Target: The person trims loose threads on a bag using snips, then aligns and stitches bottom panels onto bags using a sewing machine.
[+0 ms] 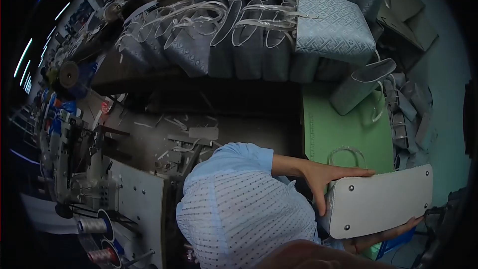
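Observation:
A handbag [381, 201] is held with its flat white bottom turned toward the camera, several round metal feet showing near the corners. My left hand [328, 178] wraps a corner of it, fingers stretched along the upper edge and thumb down the near end. Along the opposite, lower edge, my right hand [396, 228] supports the bag, its fingers partly hidden. A plastic-wrapped handle [347, 150] shows above the bag, over the green table mat [343, 129].
Many grey-silver handbags [224, 60] with wrapped handles stand in rows on a dark table; a patterned silver bag [333, 25] lies across them. One grey bag [361, 87] tilts on the mat's corner. Sewing machines [74, 164] and thread spools [93, 226] stand left. Scraps litter the floor.

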Demonstrator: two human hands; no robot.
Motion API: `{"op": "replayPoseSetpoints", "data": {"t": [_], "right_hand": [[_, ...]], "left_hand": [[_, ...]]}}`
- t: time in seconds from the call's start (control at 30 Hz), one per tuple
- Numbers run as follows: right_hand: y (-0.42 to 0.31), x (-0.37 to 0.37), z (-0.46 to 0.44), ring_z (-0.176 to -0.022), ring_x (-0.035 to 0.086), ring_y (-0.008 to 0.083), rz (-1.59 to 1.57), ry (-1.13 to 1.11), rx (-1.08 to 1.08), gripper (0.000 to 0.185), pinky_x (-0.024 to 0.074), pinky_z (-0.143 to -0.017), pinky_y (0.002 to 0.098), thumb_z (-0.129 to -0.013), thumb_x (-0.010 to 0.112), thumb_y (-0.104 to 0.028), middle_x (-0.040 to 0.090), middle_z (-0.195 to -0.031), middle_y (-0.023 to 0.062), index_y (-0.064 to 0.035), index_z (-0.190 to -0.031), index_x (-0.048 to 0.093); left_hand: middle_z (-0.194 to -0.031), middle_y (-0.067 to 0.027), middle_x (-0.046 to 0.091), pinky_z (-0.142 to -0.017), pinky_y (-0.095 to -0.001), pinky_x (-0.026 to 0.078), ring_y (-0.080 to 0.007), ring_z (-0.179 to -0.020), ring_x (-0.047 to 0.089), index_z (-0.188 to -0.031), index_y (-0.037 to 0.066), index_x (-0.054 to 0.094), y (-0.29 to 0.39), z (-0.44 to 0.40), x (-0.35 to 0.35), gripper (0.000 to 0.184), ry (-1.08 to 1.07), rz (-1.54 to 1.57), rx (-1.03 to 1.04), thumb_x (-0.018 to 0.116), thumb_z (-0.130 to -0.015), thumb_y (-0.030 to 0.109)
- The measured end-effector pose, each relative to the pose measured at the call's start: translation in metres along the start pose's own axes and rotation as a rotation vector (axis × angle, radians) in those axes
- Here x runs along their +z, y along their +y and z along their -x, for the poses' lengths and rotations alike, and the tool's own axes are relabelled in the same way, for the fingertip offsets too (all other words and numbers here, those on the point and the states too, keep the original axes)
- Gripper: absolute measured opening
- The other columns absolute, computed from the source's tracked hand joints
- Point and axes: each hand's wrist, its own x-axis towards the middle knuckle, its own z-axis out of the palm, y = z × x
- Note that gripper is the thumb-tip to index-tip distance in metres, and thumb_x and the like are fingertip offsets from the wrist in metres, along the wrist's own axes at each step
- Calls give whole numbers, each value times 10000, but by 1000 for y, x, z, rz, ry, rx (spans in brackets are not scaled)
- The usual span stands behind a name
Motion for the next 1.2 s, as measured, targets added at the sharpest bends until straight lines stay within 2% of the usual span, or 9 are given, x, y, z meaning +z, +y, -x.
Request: {"op": "replayPoseSetpoints", "data": {"t": [0.23, 0.4, 0.47, 0.63, 0.73, 0.9, 1.0, 1.13, 1.2], "right_hand": [[-1, -5, -1, -1334, 386, 282, 48, -19, 17, 638, 330, -1094, 387, -988, 371, -395, 328, -1505, 149, -68, -1517, 226], [-9, -28, 3, -1323, 395, 274, 84, 24, 41, 644, 331, -1088, 378, -988, 369, -402, 335, -1498, 152, -70, -1519, 222], [-19, -37, 14, -1319, 399, 270, 92, 79, 45, 646, 332, -1085, 374, -988, 367, -405, 338, -1495, 153, -70, -1520, 221], [-42, -13, 22, -1325, 391, 263, 27, 221, 19, 663, 319, -1088, 360, -986, 357, -406, 325, -1505, 159, -65, -1532, 196], [-66, 9, 17, -1412, 267, 278, -14, 150, -2, 712, 244, -1137, 361, -956, 338, -343, 197, -1574, 167, -57, -1552, 72], [-58, 1, 17, -1461, 172, 291, 42, 75, -24, 775, 176, -1168, 391, -926, 344, -339, 118, -1596, 192, -43, -1552, -3], [-54, -1, 16, -1482, 73, 310, -13, 39, -74, 740, 106, -1186, 392, -957, 347, -277, 61, -1602, 218, 51, -1520, -4], [-52, -3, 17, -1490, 19, 319, 62, 23, -103, 728, 82, -1194, 400, -964, 331, -267, 6, -1603, 230, 68, -1512, -11], [-53, -2, 18, -1491, 4, 322, 61, 22, -108, 722, 74, -1196, 403, -965, 325, -263, -8, -1602, 232, 72, -1510, -11]], "left_hand": [[-1579, -223, 118, -1153, -576, 182, -434, -1456, 134, -1548, 112, 141, -4, -16, 6, 1363, 43, -38, 176, 931, -502, 486], [-1572, -263, 78, -1114, -590, 276, -444, -1444, 170, -1471, 127, 346, 11, -18, 11, 1108, 91, 63, 263, 938, -570, 382], [-1571, -268, 104, -1126, -533, 262, -410, -1455, 174, -1370, 124, 458, 16, -14, 13, 975, 133, 84, 200, 948, -562, 360], [-1520, -382, 122, -1101, -584, 281, -527, -1417, 180, -1266, 127, 504, 20, -24, 12, 854, 70, 130, 154, 950, -570, 340], [-1496, -387, 170, -1071, -605, 326, -533, -1396, 216, -1243, 134, 482, 13, -27, 17, 838, 259, 37, 283, 917, -572, 384], [-1505, -291, 252, -1085, -548, 353, -440, -1379, 307, -1374, 123, 374, 16, -7, 14, 841, 327, 246, -103, 734, -681, 439], [-1511, -233, 302, -1093, -514, 369, -385, -1369, 361, -1452, 117, 310, 18, 7, 8, 849, 430, 523, -434, 625, -747, 471], [-1511, -175, 354, -1100, -468, 387, -311, -1354, 417, -1543, 103, 190, 15, 11, 7, 882, 595, 712, -497, 476, -793, 469], [-1550, -177, 278, -1106, -522, 355, -360, -1398, 333, -1539, 128, 188, 21, 3, 5, 947, 537, 762, -508, 649, -807, 514]]}}
